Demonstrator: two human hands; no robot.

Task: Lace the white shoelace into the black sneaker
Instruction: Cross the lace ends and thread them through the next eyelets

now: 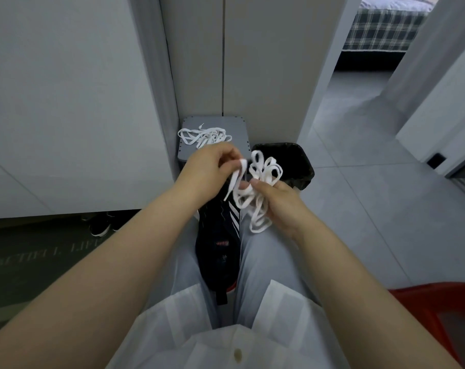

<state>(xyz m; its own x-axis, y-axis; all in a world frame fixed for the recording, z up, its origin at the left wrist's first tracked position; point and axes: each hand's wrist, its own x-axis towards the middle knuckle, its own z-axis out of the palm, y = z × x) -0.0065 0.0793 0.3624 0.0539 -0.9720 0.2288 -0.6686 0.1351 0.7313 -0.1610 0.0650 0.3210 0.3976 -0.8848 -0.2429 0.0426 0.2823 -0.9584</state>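
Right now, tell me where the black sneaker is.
Head view, centre: the black sneaker rests between the person's legs, just below the left hand and right hand holding the white shoelace.

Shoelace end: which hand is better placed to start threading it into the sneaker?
Left, likely. The left hand pinches a single strand of the white shoelace whose free end hangs over the black sneaker; the right hand is full with the bunched loops.
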